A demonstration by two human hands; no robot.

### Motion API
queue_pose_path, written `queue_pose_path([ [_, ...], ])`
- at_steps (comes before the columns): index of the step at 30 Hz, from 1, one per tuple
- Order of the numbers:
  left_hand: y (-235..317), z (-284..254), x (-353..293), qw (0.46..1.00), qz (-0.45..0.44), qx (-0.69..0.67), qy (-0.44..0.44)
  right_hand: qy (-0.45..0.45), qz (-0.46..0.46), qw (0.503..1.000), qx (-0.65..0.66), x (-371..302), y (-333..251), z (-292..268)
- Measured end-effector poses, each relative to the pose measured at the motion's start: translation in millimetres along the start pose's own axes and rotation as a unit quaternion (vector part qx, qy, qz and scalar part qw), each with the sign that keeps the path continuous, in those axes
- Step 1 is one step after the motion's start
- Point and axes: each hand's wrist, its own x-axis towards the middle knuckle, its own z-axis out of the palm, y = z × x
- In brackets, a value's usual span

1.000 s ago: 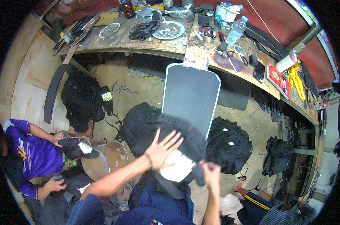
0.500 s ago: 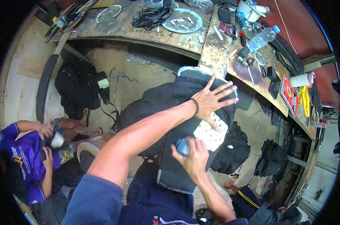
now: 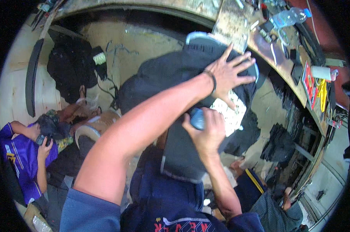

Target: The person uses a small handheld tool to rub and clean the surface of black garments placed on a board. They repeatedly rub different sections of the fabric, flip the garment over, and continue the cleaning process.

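My left hand point(image 3: 231, 73) lies spread, fingers apart, on a black garment point(image 3: 151, 83) near the far end of a long dark padded board point(image 3: 182, 154). The thumb reaches the edge of a white sheet or patch with small dark marks point(image 3: 238, 114), which rests on the dark cloth. Nearer to me, my right hand point(image 3: 210, 131) is closed round a smooth, rounded blue object point(image 3: 197, 118) whose kind I cannot make out. It sits over the board, just left of the white patch. Part of the patch is covered by my hands.
A worn wooden table point(image 3: 231, 23) stands beyond the board, carrying a plastic bottle point(image 3: 289, 17) and a red booklet point(image 3: 309, 83). Black cloth heaps point(image 3: 70, 65) lie on the floor. A person in purple point(image 3: 22, 158) sits at left; another person's striped trouser leg point(image 3: 252, 183) shows lower right.
The whole view has shifted, so board and hands appear higher and farther right. My right hand has moved slightly away from me beside the patch; my left stays spread. The person in purple moved dark cloth.
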Motion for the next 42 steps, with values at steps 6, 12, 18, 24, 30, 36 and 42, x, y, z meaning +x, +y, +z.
queue_pose_path([
  [6,3,-1,-1,1.000,-0.021,0.013,-0.005,-0.089,-0.109,0.977,0.161,-38,1,-6],
  [12,8,4,-1,0.996,-0.046,0.075,-0.012,-0.007,-0.050,0.999,-0.005,-26,13,-13],
  [18,7,4,1,0.998,-0.051,0.035,0.015,0.022,-0.027,0.998,0.047,-7,34,-43],
  [24,9,9,-3,0.997,-0.041,0.044,0.053,-0.077,-0.114,0.985,0.109,-52,40,-41],
  [30,8,3,-3,0.998,-0.041,0.046,0.018,0.005,-0.061,0.998,0.033,-63,51,-35],
  [36,72,-13,-61,0.957,-0.202,0.076,0.191,0.128,0.142,0.935,0.297,-3,70,-87],
  [42,115,39,-175,0.799,-0.507,-0.222,0.237,0.192,-0.035,0.961,0.197,70,162,-4],
])
